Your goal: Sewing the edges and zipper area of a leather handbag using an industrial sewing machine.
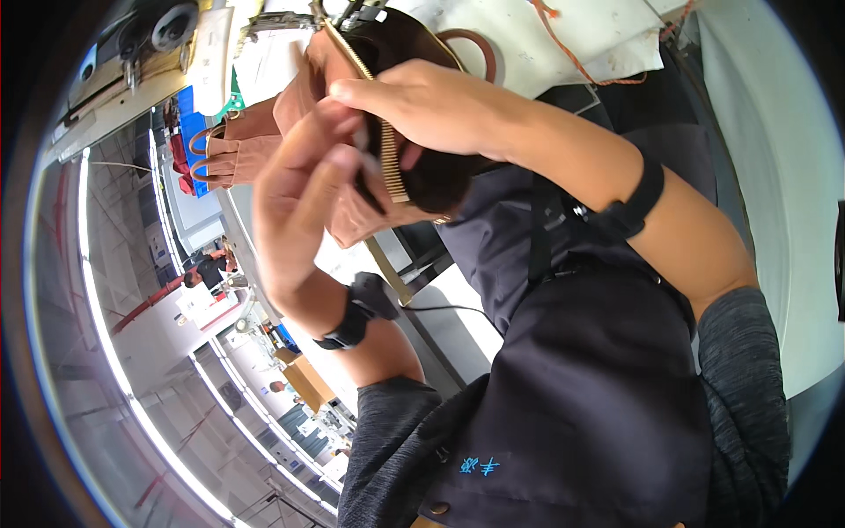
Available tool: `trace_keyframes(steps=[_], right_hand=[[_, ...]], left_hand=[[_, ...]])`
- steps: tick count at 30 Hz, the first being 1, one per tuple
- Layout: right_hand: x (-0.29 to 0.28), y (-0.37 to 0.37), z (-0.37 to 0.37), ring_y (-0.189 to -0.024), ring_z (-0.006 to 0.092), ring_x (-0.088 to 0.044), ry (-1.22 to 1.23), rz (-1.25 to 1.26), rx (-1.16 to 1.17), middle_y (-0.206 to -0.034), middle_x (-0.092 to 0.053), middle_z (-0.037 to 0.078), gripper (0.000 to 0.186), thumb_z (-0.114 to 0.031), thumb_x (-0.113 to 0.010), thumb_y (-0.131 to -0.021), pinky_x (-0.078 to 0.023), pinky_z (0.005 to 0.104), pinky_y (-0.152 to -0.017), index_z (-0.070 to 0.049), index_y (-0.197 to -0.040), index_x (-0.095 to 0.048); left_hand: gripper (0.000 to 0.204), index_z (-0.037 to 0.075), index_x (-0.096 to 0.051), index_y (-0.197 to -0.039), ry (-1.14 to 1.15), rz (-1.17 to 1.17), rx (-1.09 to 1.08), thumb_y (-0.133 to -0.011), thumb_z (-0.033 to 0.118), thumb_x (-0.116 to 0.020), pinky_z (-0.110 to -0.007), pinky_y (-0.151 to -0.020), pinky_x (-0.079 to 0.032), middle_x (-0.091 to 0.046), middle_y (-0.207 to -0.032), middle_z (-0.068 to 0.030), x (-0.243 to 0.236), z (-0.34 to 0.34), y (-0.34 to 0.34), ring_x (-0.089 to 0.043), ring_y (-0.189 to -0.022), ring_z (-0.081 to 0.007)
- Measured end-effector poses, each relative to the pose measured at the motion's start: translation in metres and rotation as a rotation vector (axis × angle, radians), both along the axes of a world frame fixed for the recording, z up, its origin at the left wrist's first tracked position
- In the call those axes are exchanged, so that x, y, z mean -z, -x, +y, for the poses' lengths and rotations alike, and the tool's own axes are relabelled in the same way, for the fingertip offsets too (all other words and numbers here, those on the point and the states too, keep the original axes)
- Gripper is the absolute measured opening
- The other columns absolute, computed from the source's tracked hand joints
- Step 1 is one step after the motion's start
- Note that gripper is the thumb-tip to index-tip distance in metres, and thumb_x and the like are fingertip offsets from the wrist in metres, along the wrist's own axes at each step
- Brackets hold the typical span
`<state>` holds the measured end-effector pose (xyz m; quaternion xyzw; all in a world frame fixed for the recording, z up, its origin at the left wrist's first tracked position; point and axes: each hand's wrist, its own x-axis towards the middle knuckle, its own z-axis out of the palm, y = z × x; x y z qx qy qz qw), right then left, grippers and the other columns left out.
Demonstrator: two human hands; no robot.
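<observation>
A pinkish-brown bag (356,220) hangs below the machine area, its dark inside turned up toward me. Gold zipper teeth (390,163) run along its opening. My right hand (422,101) reaches across the opening with its thumb on the bag's edge, and its other fingers go down behind that edge, partly hidden. Beside the zipper, my left hand (304,185) has its fingers curled and somewhat blurred. A small pale blur shows between thumb and fingers, too smeared to name. Dark straps circle both wrists.
A sewing machine (145,40) stands at the upper left. Another brown bag with loop handles (238,145) lies left of my left hand. Orange cord (572,57) rests on the pale work surface (528,35) at the top. People sit at far tables on the left.
</observation>
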<state>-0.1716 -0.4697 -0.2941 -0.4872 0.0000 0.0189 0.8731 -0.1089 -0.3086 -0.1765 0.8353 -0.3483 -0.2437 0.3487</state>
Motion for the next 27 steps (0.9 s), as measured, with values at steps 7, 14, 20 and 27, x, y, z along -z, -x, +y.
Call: trace_keyframes(steps=[7, 14, 20, 27], right_hand=[[0.018, 0.032, 0.012, -0.067, 0.0105, -0.057, 0.119, 0.054, 0.043, -0.073, -0.061, 0.003, 0.045, -0.039, -0.053, -0.105, -0.050, 0.0303, -0.065, 0.002, -0.095, -0.069], [0.009, 0.066, 0.016, -0.063, 0.0035, -0.057, 0.292, 0.136, 0.148, -0.074, -0.061, -0.003, 0.032, -0.032, -0.066, -0.102, -0.049, 0.0208, -0.059, -0.004, -0.090, -0.062], [0.017, 0.072, 0.015, -0.056, 0.0057, -0.049, 0.315, 0.154, 0.200, -0.061, -0.055, 0.000, 0.041, -0.033, -0.063, -0.103, -0.040, 0.0240, -0.054, -0.002, -0.076, -0.061], [0.009, 0.072, 0.005, -0.058, 0.0049, -0.051, 0.220, 0.157, 0.089, -0.068, -0.062, 0.000, 0.034, -0.033, -0.066, -0.100, -0.041, 0.0212, -0.054, -0.003, -0.087, -0.073]], left_hand=[[0.022, -0.002, -0.069, -0.117, 0.181, -0.227, -0.162, -0.095, 0.000, -0.069, -0.029, -0.095, -0.050, -0.071, -0.113, -0.0061, 0.035, 0.010, 0.032, -0.065, -0.105, -0.0130], [0.023, -0.001, -0.068, -0.115, 0.353, -0.310, -0.223, -0.093, 0.000, -0.072, -0.027, -0.090, -0.052, -0.071, -0.109, -0.0053, 0.043, 0.014, 0.030, -0.066, -0.100, -0.0127], [0.042, 0.006, -0.066, -0.111, 0.242, -0.845, 0.081, -0.071, -0.002, -0.080, -0.044, -0.099, -0.048, -0.068, -0.117, -0.0104, 0.068, 0.020, 0.057, -0.061, -0.115, -0.0356], [0.053, 0.009, -0.061, -0.122, 0.208, -1.023, -0.119, -0.071, 0.003, -0.078, -0.048, -0.108, -0.039, -0.063, -0.124, -0.0080, 0.124, 0.007, 0.102, -0.056, -0.124, -0.0336]])
